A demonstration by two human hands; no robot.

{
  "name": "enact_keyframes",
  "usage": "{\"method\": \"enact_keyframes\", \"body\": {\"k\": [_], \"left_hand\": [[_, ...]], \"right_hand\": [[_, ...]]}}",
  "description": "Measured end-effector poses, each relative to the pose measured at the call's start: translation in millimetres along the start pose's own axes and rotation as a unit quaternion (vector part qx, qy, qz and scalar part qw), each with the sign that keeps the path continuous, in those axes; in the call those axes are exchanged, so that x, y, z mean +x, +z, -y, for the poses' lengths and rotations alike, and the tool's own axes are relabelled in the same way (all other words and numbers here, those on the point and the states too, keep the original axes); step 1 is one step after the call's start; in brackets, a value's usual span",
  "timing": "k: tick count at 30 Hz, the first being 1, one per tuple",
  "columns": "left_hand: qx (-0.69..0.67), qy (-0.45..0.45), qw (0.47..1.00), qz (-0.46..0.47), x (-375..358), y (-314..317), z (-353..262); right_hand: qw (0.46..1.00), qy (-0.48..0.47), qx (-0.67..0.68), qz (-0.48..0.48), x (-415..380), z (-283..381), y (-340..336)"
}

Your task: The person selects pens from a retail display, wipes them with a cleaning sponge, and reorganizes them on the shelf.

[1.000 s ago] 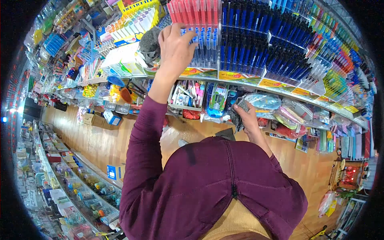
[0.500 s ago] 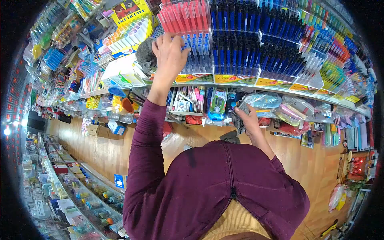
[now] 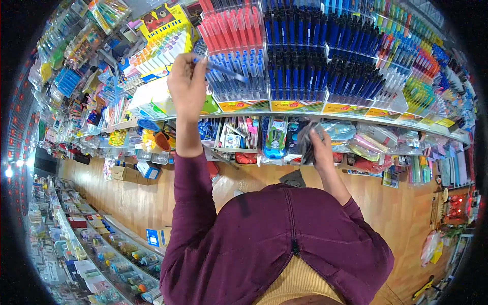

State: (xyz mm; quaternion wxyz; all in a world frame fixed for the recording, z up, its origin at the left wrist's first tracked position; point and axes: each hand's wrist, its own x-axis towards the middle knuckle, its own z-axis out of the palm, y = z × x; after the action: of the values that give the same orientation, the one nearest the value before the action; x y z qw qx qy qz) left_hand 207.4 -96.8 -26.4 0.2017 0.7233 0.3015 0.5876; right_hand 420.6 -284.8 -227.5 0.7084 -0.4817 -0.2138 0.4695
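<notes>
Between the thumb and fingers of my left hand (image 3: 188,84) is a blue-clear pen (image 3: 227,71), tilted down to the right in front of the blue-capped pens (image 3: 244,63). Red pens (image 3: 231,30) stand in the rack behind them, and dark blue pens (image 3: 297,76) fill the compartments to the right. Lower right, near the shelf edge, my right hand (image 3: 321,147) is closed around a dark grey cloth (image 3: 307,145).
A yellow highlighter display box (image 3: 165,20) stands at the upper left. Under the pen rack, a lower shelf holds a green and blue packaged item (image 3: 276,136) and plastic-wrapped goods (image 3: 339,130). Glass-fronted shelving (image 3: 109,244) is at the lower left.
My left hand has moved left and now holds a pen. The grey cloth beside it is no longer visible there. My right hand has shifted slightly with its cloth.
</notes>
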Motion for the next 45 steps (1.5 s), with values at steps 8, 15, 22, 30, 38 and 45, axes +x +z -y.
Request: {"method": "enact_keyframes", "body": {"k": [8,15,22,30,38,45], "left_hand": [[-0.102,-0.127,0.962,0.218,-116,44,-14],[-0.249,-0.315,0.898,0.179,-158,26,6],[-0.256,-0.381,0.872,0.168,-168,13,20],[-0.276,-0.377,0.872,0.149,-170,-6,36],[-0.382,-0.395,0.814,0.186,-171,-27,52],[-0.341,-0.393,0.836,0.177,-164,-45,52]], "right_hand": [[0.915,-0.294,-0.219,0.17,0,68,80],[0.921,-0.159,-0.276,0.224,-16,13,91],[0.895,-0.063,-0.36,0.255,-32,2,83],[0.942,0.057,-0.234,0.236,-54,-17,81],[0.95,0.209,-0.054,0.226,-70,-24,101],[0.958,0.092,-0.169,0.211,-72,-31,125]]}}
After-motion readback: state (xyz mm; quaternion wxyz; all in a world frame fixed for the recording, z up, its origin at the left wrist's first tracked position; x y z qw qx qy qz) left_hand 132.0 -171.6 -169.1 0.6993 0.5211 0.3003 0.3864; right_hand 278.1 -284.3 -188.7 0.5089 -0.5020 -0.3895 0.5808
